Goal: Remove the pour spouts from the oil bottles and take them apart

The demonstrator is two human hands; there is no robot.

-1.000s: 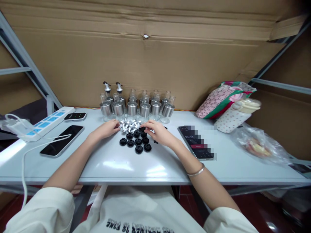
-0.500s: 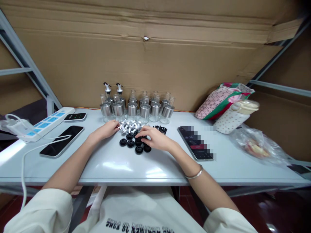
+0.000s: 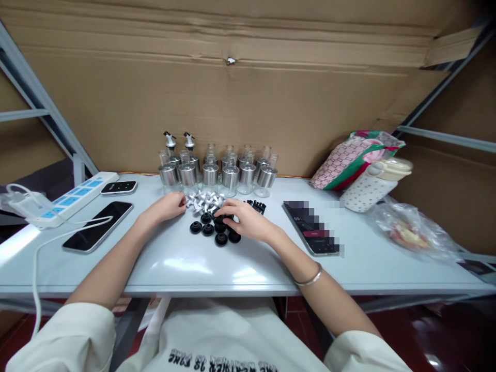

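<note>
My left hand rests on the table with its fingers curled, just left of a pile of silver pourer spouts. Its fingertips are hidden, so whatever they hold cannot be made out. Over a cluster of round black stoppers, my right hand reaches in from the right, thumb and fingers closed on a black stopper among the others. Beyond the right hand lie small black lever pieces. Behind the spouts stand glass bottles with metal bands in rows; two at the back left carry pourer tops.
On the left are a power strip, a small black device and a phone with a white cable. To the right lie another phone, a patterned bag, a white bottle and a plastic bag. Cardboard backs the table.
My left hand has drawn slightly left, away from the silver spouts, and its fingers are more curled. My right hand stays over the black stoppers with only a slight shift.
</note>
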